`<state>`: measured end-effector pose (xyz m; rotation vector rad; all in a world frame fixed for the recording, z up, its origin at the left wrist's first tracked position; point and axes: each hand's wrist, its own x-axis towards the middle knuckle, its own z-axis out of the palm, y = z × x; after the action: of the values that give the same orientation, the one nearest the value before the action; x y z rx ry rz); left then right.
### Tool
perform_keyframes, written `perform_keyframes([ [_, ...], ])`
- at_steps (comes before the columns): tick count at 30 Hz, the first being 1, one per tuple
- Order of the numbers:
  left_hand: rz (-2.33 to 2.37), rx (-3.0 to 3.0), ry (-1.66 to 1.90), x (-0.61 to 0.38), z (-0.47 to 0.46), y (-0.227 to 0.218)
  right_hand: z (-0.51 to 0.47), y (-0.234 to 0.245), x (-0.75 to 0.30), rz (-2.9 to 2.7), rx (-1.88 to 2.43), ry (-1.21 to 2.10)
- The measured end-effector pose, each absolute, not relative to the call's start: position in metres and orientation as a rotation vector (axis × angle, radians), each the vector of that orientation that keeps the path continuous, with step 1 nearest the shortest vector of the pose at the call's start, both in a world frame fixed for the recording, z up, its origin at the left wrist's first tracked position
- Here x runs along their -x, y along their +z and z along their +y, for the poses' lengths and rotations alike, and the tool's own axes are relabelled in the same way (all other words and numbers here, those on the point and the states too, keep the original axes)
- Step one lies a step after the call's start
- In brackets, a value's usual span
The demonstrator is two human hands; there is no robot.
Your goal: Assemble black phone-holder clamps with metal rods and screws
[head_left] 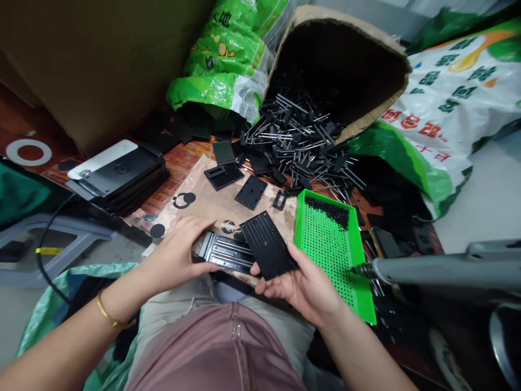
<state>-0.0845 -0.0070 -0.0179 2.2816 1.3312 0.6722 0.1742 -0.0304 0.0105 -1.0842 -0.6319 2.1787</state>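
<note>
My left hand (179,250) grips the left end of a black frame with shiny lengthwise rods (230,252), fingers over the far edge and thumb along the near one. That frame rests low over the front edge of the cardboard sheet. In my right hand (299,285) is a flat black ribbed plate (268,244), tilted, its lower right corner pinched between thumb and fingers. The plate overlaps the right end of the frame; whether they touch, I cannot tell. Beyond them lie black slotted plates (251,192) and a small black rectangular ring (279,200).
A green perforated tray (299,228) of tiny black parts stands right, with an electric screwdriver's tip (360,270) over it. Black parts with metal rods (293,136) spill from a cardboard box (345,21). Stacked black units (122,174) stand left; a green sack (228,65) lies behind.
</note>
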Motion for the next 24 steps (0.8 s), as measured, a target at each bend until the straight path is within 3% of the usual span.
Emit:
perform_keyframes([
  [9,1.279,-2.294,0.536,0.081,-0.004,-0.025,-0.031,0.006,-0.181,-0.717,1.144,2.110],
  [13,1.250,-2.282,0.527,0.082,0.000,-0.024,-0.033,0.008,-0.193,-1.210,1.322,1.737],
  [18,1.142,-2.278,0.614,0.083,-0.010,-0.012,-0.041,0.018,-0.194,-2.162,1.509,0.909],
  [21,1.071,-2.278,0.631,0.080,-0.026,-0.004,-0.049,0.019,-0.184,-2.380,1.394,0.805],
  [24,1.069,-2.088,0.947,0.066,-0.045,-0.002,-0.055,0.016,-0.168,-2.203,1.546,0.693],
])
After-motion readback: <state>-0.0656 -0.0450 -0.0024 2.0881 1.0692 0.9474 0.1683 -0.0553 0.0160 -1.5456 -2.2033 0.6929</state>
